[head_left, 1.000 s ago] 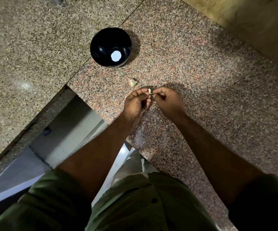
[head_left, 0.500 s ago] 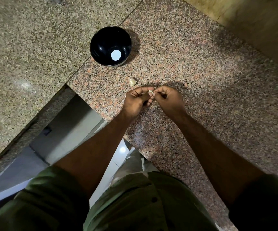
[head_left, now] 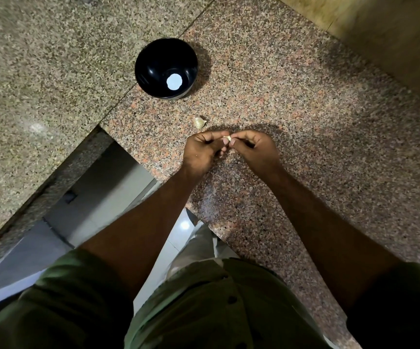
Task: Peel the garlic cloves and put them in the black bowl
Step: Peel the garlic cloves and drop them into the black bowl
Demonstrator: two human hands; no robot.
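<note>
Head view: hands (head_left: 229, 151) around garlic clove (head_left: 227, 138).

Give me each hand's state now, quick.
Left hand: pinching the garlic clove.
Right hand: pinching the same garlic clove.

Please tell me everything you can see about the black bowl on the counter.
The black bowl is round, deep and glossy; it looks like plastic or melamine. It stands upright on the granite counter, beyond both hands, across the seam between the grey slab and the pinkish slab. A round white spot shows on its inner bottom, maybe a sticker or a reflection; I cannot tell which. No garlic is seen inside. Nothing touches it except the counter. A loose clove lies apart, nearer the hands.
</note>
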